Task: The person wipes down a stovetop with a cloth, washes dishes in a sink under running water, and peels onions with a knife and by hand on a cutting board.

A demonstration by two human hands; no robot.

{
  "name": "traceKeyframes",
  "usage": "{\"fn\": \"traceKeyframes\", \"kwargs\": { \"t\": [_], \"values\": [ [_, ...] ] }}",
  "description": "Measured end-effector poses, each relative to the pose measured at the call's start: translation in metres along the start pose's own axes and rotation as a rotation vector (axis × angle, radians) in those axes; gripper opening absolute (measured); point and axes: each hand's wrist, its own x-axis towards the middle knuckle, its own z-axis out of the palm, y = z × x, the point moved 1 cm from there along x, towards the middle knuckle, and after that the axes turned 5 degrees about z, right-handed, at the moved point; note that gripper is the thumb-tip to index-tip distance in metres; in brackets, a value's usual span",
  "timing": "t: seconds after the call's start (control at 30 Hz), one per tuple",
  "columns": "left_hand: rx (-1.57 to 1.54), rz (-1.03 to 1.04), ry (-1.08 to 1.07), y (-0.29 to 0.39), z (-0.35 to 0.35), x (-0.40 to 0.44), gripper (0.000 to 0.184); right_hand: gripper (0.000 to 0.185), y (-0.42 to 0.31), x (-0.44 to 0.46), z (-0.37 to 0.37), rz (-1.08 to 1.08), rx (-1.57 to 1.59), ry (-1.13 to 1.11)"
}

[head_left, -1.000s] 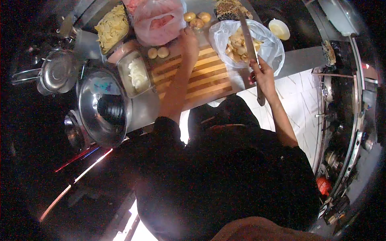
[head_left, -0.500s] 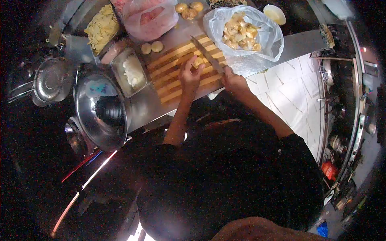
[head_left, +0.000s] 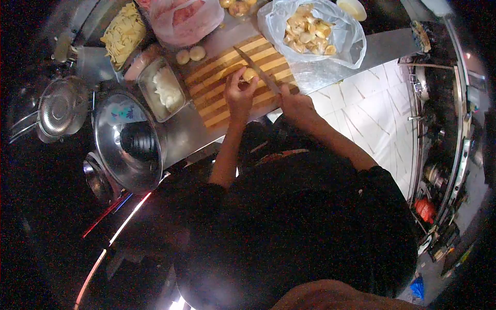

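My left hand (head_left: 239, 98) is over the striped wooden cutting board (head_left: 214, 111), thumb and fingers curled round a small round yellow-brown vegetable (head_left: 250, 75). Its exact kind is too small to tell. In my right hand (head_left: 298, 107) is a knife (head_left: 261, 74), its handle hidden in my closed fingers. The blade slants up and left across the board, just right of the vegetable; I cannot tell whether they touch. Two pale round vegetables (head_left: 190, 55) lie by the board's upper left edge.
Beyond the board are a clear plastic bag of yellow-brown pieces (head_left: 310, 33), a bag of pink meat (head_left: 188, 23) and more round vegetables (head_left: 238, 6). On the left stand a tub with white contents (head_left: 181, 103), pale strips (head_left: 124, 36), a large metal bowl (head_left: 157, 155) and a strainer (head_left: 62, 108).
The view has shifted slightly, so the board and bags sit a little higher and further left. Both hands keep their holds, and the knife stays beside the vegetable.
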Motion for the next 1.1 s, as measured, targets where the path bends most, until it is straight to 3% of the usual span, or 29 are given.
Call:
{"fn": "traceKeyframes", "kwargs": {
  "t": [0.33, 0.43, 0.53, 0.6, 0.67, 0.73, 0.83, 0.93, 1.03, 1.1],
  "values": [
    [0.083, 0.086, 0.025, -0.015, 0.004, 0.0, 0.04, 0.02, -0.013, -0.001, -0.009, 0.139, -0.003, -0.236],
    [-0.015, 0.066, -0.003, -0.025, 0.005, -0.001, 0.042, 0.023, -0.017, 0.005, -0.009, 0.082, 0.1, -0.11],
    [-0.07, 0.128, 0.027, -0.041, 0.011, -0.002, 0.041, 0.033, -0.012, 0.034, 0.001, 0.016, 0.181, -0.211],
    [-0.015, 0.171, 0.041, -0.037, 0.008, -0.001, 0.041, 0.031, 0.001, 0.016, 0.019, -0.095, 0.027, -0.044],
    [0.088, 0.175, 0.036, -0.022, 0.004, 0.001, 0.04, 0.031, -0.005, 0.007, 0.01, -0.08, -0.014, -0.022],
    [0.074, 0.188, 0.038, -0.013, 0.002, 0.004, 0.039, 0.033, -0.015, 0.004, -0.008, 0.075, 0.063, -0.144],
    [0.039, 0.14, 0.067, -0.015, 0.005, 0.001, 0.038, 0.034, -0.019, 0.04, 0.005, -0.014, 0.075, -0.088],
    [0.01, 0.106, 0.073, -0.026, 0.008, -0.002, 0.038, 0.033, -0.011, 0.046, 0.016, -0.03, -0.035, -0.23],
    [0.102, 0.219, 0.1, -0.02, 0.005, 0.003, 0.038, 0.03, -0.019, 0.016, -0.005, -0.001, 0.066, 0.003],
    [0.096, 0.227, 0.094, -0.013, 0.002, -0.001, 0.038, 0.027, -0.021, 0.033, 0.0, 0.013, 0.155, -0.088]
  ]
}}
